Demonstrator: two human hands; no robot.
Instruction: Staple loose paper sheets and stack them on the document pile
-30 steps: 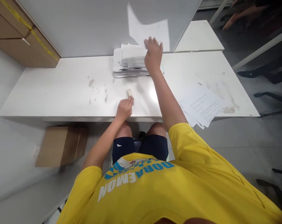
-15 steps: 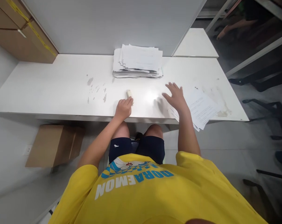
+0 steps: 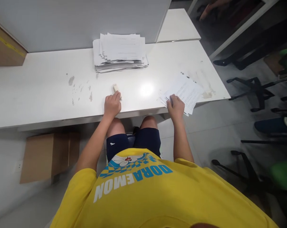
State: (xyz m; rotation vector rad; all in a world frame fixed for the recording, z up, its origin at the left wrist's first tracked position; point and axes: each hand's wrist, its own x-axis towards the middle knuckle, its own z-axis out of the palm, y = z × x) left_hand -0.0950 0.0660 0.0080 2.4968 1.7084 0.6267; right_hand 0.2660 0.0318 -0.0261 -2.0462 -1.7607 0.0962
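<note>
My left hand (image 3: 113, 104) is closed around the near part of a small cream stapler (image 3: 115, 87), which rests on the white desk in front of me. The far end of the stapler sticks out past my fingers. To the right, my right hand (image 3: 176, 107) lies at the near left part of some loose printed sheets (image 3: 187, 91), its fingers curled and pinching at their edge. The sheets are fanned unevenly, and one corner hangs over the desk's front edge. My fingertips partly hide where they meet the paper.
A thick stack of papers (image 3: 123, 47) stands at the back of the desk (image 3: 46, 85) against a grey partition (image 3: 81, 22). Cardboard boxes sit at the back left (image 3: 5, 47) and under the desk (image 3: 37, 155). Wheeled chair bases (image 3: 251, 87) and a person's legs (image 3: 250, 50) are at right.
My right hand has come down from above the desk, fingers spread, onto the loose sheets and closed at their edge. My left hand stays on the stapler. The view has turned rightward.
</note>
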